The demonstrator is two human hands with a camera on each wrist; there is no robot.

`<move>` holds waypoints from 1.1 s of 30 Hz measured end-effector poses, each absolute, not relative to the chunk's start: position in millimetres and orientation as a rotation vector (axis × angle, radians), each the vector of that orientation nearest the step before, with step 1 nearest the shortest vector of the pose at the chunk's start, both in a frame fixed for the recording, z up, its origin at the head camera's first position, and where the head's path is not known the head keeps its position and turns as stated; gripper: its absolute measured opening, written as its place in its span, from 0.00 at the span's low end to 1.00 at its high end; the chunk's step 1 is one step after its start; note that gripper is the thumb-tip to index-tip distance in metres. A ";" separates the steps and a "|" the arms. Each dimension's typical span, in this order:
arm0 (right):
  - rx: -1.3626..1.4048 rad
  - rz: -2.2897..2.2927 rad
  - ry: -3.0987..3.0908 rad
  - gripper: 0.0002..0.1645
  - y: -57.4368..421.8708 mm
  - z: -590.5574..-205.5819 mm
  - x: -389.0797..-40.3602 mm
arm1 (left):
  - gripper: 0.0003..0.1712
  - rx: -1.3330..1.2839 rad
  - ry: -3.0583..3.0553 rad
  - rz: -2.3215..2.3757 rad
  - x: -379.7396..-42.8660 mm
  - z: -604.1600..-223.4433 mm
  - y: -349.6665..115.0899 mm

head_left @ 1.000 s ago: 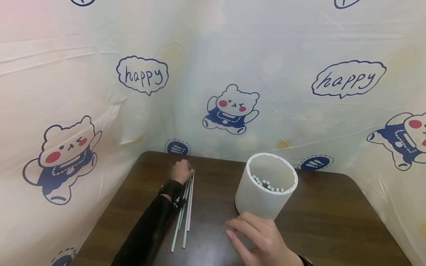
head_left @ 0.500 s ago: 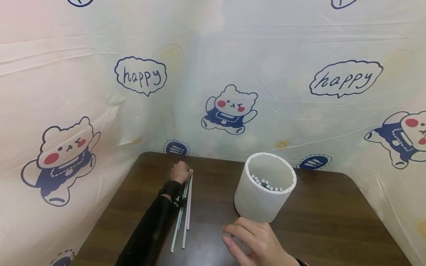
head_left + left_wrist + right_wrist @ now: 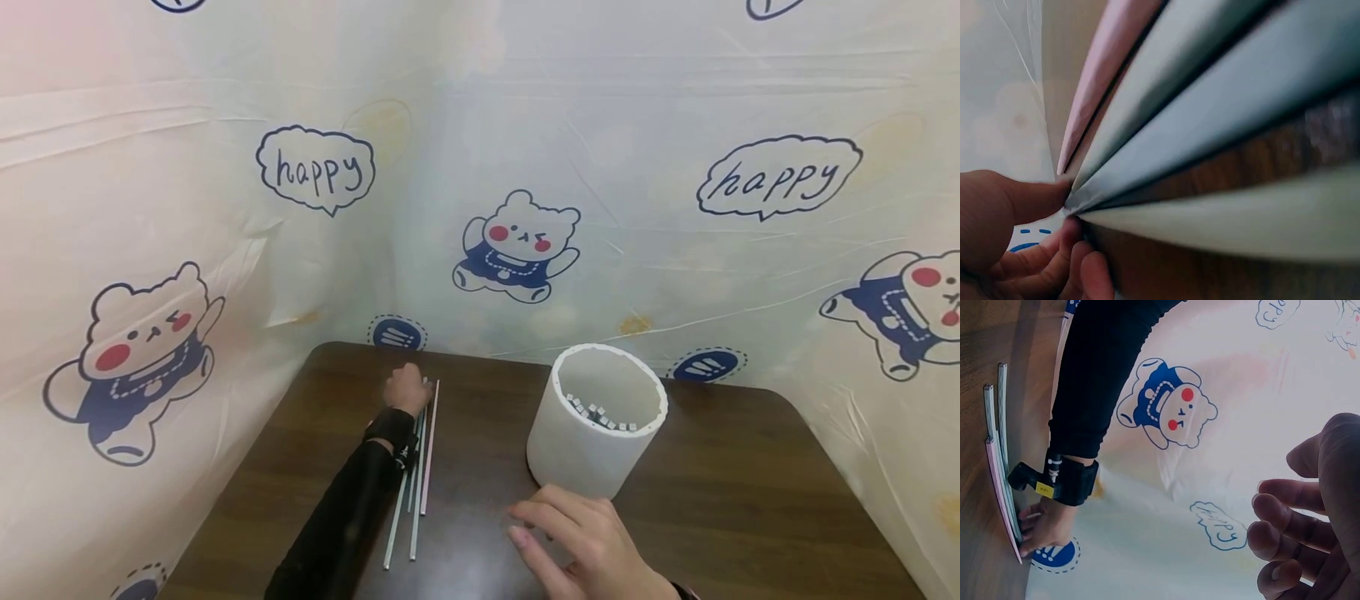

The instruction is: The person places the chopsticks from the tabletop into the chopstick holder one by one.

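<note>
Several long thin sticks lie side by side at the table's left, a pink stick (image 3: 431,454) at their right and pale green sticks (image 3: 416,500) beside it. At their far ends is my left hand (image 3: 407,389). The left wrist view shows its thumb (image 3: 1035,199) and fingertips (image 3: 1071,230) pinching the converging tips of the pale sticks (image 3: 1147,147); the pink stick's tip stands apart, just above the thumb. My right hand (image 3: 592,542) hovers in front of the white cylinder (image 3: 581,454), fingers loosely bent and holding nothing, as the right wrist view also shows.
The white cylinder is open at the top, with several small white square ends (image 3: 600,414) showing inside against its near wall. Printed cloth (image 3: 637,250) surrounds the dark wooden table (image 3: 735,467) at the back and sides.
At the far end, the pink stick now lies apart from the pale ones, to their right. My left hand has shifted only slightly; the right hand stays almost in place.
</note>
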State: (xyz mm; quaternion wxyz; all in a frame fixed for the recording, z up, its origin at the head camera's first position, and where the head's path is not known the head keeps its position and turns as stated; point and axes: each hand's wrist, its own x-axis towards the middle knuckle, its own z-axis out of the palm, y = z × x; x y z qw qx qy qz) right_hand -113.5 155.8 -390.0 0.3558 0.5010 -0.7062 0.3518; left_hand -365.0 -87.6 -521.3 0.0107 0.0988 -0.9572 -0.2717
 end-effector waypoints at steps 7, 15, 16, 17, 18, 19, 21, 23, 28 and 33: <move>1.270 0.923 -1.820 0.08 158.7 -386.7 -113.2 | 0.16 0.329 -2.945 -1.033 -359.8 -507.3 -96.2; 1.255 0.861 -1.750 0.09 168.4 -379.3 -120.8 | 0.16 0.239 -2.831 -1.207 -351.5 -474.1 -108.7; 1.249 0.859 -1.747 0.09 169.8 -377.8 -121.1 | 0.15 0.213 -2.811 -1.200 -349.9 -469.1 -109.1; 1.244 0.856 -1.740 0.09 171.3 -376.4 -121.9 | 0.13 0.182 -2.785 -1.190 -347.7 -463.4 -109.4; 1.236 0.856 -1.737 0.09 172.8 -375.1 -122.4 | 0.13 0.146 -2.752 -1.180 -345.4 -457.4 -109.3; 1.226 0.864 -1.740 0.09 174.2 -374.0 -122.4 | 0.13 0.108 -2.719 -1.158 -342.4 -451.1 -108.8; 1.206 0.879 -1.739 0.10 176.9 -372.0 -122.6 | 0.14 0.044 -2.639 -1.125 -335.0 -435.6 -106.3; 1.180 0.895 -1.748 0.11 179.7 -370.6 -122.9 | 0.16 -0.024 -2.556 -1.095 -325.8 -417.4 -101.9; 1.123 0.881 -1.755 0.13 184.8 -367.4 -125.0 | 0.15 -0.169 -2.373 -1.036 -298.6 -368.8 -84.0; 1.091 0.880 -1.771 0.15 189.1 -366.2 -125.9 | 0.13 -0.301 -2.202 -0.994 -263.2 -329.2 -64.8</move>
